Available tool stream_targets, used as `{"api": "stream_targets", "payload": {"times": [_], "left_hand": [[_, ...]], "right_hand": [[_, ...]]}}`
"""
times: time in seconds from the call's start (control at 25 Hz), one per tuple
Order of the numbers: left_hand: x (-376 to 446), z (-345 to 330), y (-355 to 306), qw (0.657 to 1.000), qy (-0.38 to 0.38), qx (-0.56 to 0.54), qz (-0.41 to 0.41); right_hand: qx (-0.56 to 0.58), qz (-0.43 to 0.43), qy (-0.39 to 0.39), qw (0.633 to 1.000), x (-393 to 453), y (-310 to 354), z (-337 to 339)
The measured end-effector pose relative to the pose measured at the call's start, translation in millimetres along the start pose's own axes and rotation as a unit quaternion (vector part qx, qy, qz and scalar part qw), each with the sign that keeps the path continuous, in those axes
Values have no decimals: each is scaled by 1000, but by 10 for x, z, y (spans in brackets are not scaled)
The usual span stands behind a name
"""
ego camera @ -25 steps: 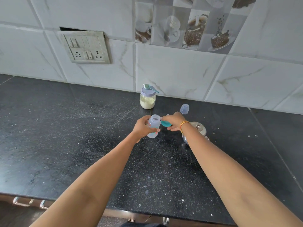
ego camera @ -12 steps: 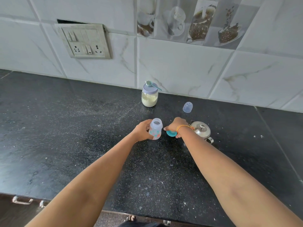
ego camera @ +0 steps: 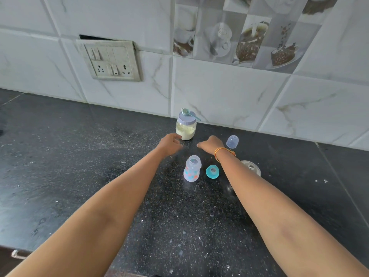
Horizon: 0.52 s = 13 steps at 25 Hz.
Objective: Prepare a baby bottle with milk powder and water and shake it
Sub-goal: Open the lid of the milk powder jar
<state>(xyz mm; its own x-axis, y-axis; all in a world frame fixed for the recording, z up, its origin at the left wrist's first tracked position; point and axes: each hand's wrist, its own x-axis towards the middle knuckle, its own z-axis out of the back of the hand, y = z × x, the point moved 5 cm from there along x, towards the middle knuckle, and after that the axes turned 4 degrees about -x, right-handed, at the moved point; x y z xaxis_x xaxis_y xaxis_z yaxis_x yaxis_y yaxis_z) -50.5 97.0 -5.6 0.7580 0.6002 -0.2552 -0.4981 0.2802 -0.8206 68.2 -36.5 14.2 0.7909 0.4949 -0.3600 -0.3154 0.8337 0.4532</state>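
A small clear baby bottle [ego camera: 192,168] with coloured dots stands upright and uncapped on the black counter. Its teal nipple ring [ego camera: 212,171] lies just to its right. Behind them stands a jar of milk powder [ego camera: 186,127] with a lilac lid and a teal scoop [ego camera: 187,112] resting on top. My left hand [ego camera: 170,144] is empty, fingers apart, almost touching the jar's lower left side. My right hand [ego camera: 209,144], with an orange bangle, hovers empty a little to the jar's right. The clear bottle cap [ego camera: 232,141] stands beside my right wrist.
A steel pot with a lid [ego camera: 251,168] sits right of the ring, partly hidden by my right forearm. A switch and socket plate [ego camera: 112,60] is on the tiled wall. The counter's front edge runs along the bottom left.
Both hands have let go: the bottle and the teal ring now rest on the counter. The hands have moved away from them toward the powder jar.
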Motion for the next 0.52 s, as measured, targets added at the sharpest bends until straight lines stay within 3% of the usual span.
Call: {"api": "stream_targets", "payload": {"times": [0.32,0.52], "left_hand": [[675,253,-234,997,-71,-37,-2],[1030,212,-177,999,7,-31,16]], "right_hand": [[155,44,-76,984,589,515,152],[168,95,-61,979,856,723,191]]}}
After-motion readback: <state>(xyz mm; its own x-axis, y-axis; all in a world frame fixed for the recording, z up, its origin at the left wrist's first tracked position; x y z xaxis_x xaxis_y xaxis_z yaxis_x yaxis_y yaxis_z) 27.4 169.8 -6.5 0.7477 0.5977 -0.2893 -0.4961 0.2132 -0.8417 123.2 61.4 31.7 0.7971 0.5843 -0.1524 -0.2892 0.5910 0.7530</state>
